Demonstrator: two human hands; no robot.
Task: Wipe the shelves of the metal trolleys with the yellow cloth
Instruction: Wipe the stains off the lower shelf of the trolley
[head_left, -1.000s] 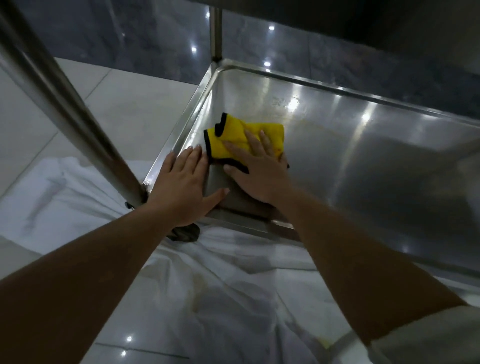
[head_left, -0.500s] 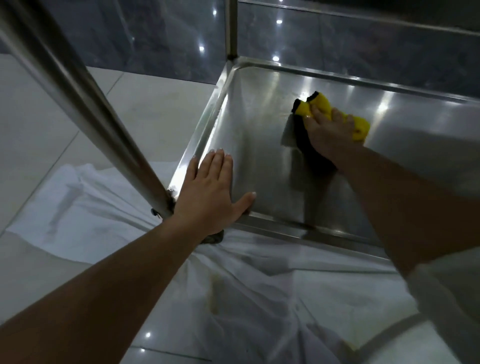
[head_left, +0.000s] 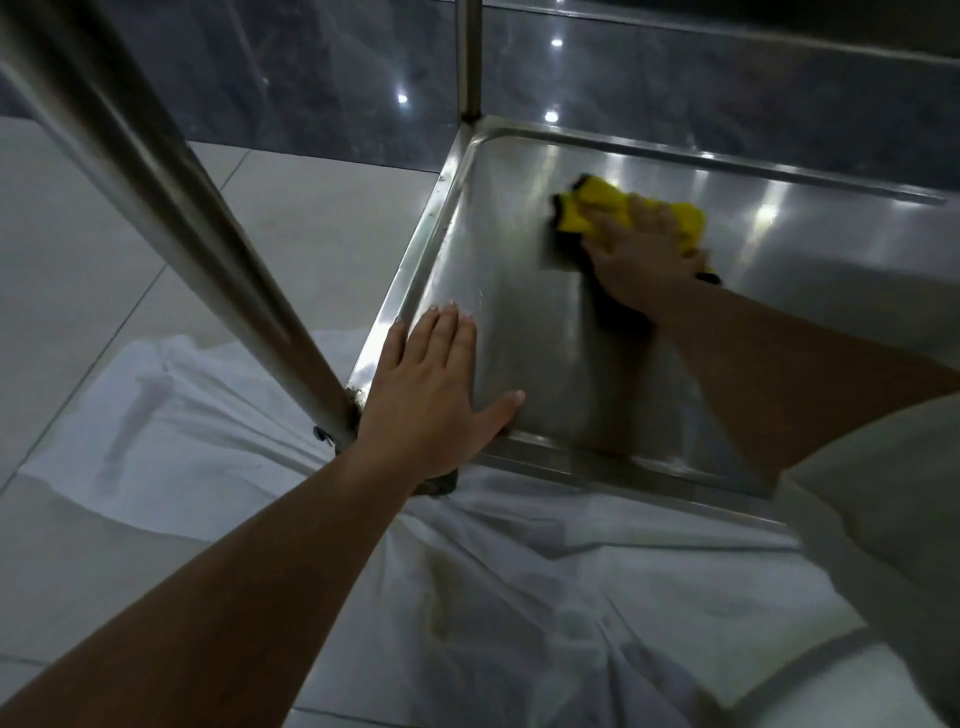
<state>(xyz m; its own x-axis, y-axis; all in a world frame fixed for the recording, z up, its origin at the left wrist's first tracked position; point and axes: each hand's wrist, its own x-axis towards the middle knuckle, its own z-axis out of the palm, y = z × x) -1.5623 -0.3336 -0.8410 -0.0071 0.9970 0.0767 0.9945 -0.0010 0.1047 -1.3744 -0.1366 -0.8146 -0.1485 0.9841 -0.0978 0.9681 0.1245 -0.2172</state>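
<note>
Mid-wipe on bottom shelf (head_left: 519, 322): right hand (head_left: 641, 260) flat, pressing cloth (head_left: 587, 208) down; left hand (head_left: 436, 384) flat, empty, bracing near corner. Next: probably sweep remaining shelf area.

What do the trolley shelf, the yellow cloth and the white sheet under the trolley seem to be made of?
Shelf: probably stainless steel with a brushed, glossy finish; it mirrors the ceiling lights and shows fine streaks.
Yellow cloth: soft, matte fabric with a dark edge, perhaps microfibre; it bunches under the right hand.
White sheet: thin woven fabric, creased, with a faint yellowish stain.
</note>
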